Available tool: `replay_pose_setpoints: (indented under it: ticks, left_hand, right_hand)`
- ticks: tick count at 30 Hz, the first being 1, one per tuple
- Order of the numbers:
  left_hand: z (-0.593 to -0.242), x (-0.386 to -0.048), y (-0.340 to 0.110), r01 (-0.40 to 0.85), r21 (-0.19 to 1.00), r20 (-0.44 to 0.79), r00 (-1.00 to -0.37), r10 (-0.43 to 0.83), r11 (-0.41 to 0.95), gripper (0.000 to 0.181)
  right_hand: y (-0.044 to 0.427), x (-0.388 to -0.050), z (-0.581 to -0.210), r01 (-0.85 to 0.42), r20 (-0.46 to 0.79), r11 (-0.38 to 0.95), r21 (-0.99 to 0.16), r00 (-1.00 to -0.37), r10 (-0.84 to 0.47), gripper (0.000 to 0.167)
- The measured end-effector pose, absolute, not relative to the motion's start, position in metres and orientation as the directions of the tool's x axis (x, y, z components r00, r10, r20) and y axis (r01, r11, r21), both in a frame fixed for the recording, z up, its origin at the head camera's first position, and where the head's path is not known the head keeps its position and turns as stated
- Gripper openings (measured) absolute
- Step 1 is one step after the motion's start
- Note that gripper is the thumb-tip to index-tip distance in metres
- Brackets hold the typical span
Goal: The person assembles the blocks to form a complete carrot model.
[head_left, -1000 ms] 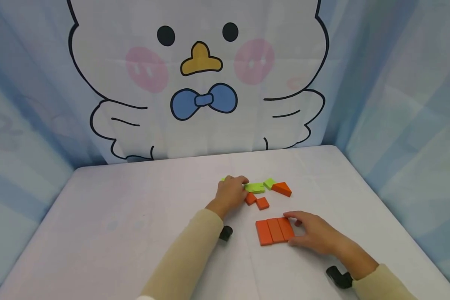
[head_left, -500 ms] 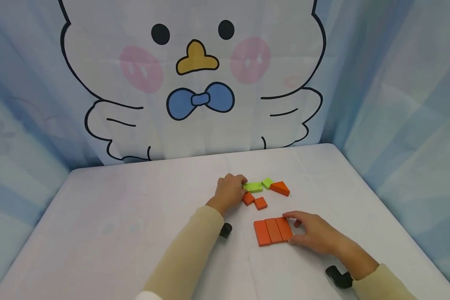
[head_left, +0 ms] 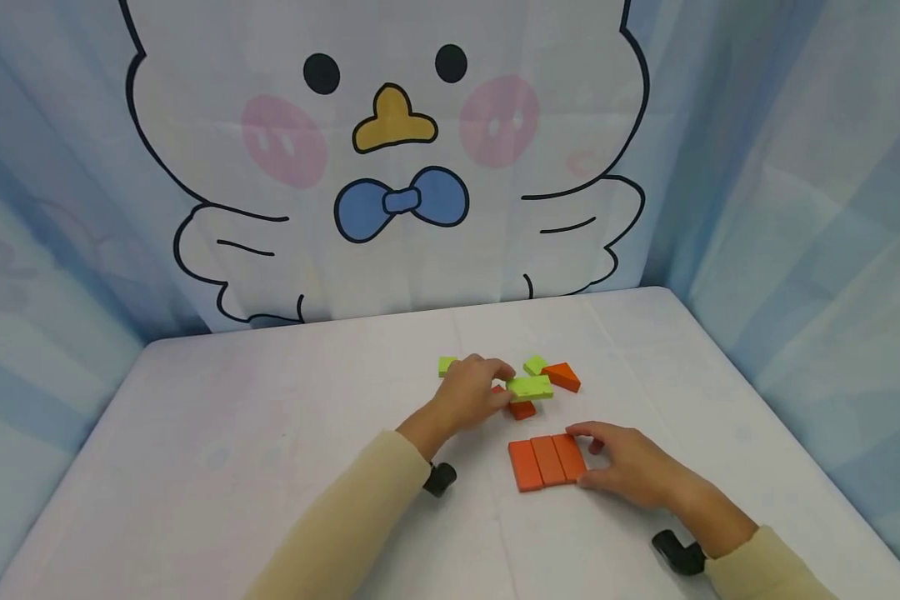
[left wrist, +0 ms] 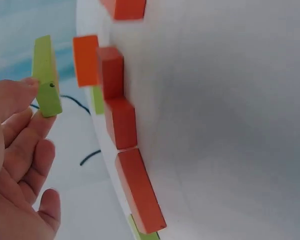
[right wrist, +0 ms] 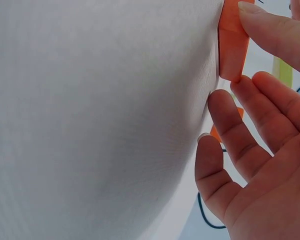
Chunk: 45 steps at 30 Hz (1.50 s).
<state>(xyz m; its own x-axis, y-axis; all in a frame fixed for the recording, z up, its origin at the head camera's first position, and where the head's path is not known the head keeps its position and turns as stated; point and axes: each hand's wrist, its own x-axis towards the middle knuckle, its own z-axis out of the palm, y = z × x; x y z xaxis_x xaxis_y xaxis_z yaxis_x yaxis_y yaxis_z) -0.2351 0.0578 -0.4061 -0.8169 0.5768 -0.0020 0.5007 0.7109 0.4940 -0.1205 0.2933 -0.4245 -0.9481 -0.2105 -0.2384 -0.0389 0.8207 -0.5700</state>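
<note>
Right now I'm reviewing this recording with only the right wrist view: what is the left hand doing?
Observer: The left hand pinches a long green block.
Operator: How many blocks are in the row at the right hand?
Observer: The head view shows three orange blocks side by side.
Operator: And what lies farther away, beyond the long green block?
Observer: A small green block, with an orange piece beside it.
</note>
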Motion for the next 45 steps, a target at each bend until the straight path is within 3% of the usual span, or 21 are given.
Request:
replay_pose_setpoints:
  ticks: [5,11,22,32,45]
  left_hand:
    - [-0.414,-0.219,0.052,0.513,0.540,-0.021,-0.785,0.620,0.667,0.028]
    - [-0.428,-0.211,0.048,0.558,0.488,-0.005,-0.767,0.642,0.671,0.026]
    - [-0.438,-0.208,0.060,0.520,0.380,0.028,-0.833,0.552,0.765,0.028]
    - [-0.439,-0.207,0.067,0.451,0.416,-0.041,-0.859,0.511,0.790,0.031]
    - [-0.438,-0.202,0.065,0.462,0.477,-0.047,-0.836,0.546,0.748,0.024]
  right_hand:
    - [0.295,-0.120,-0.424,-0.041,-0.236,0.823,-0.567,-0.949,-0.210,0.063]
    - [0.296,-0.121,-0.423,-0.029,-0.244,0.823,-0.568,-0.948,-0.202,0.064]
    - [0.295,-0.121,-0.423,-0.048,-0.233,0.821,-0.568,-0.948,-0.217,0.065]
    - [0.294,-0.120,-0.424,-0.052,-0.231,0.819,-0.571,-0.947,-0.222,0.065]
    - [0.293,-0.122,-0.423,-0.053,-0.233,0.827,-0.559,-0.948,-0.218,0.065]
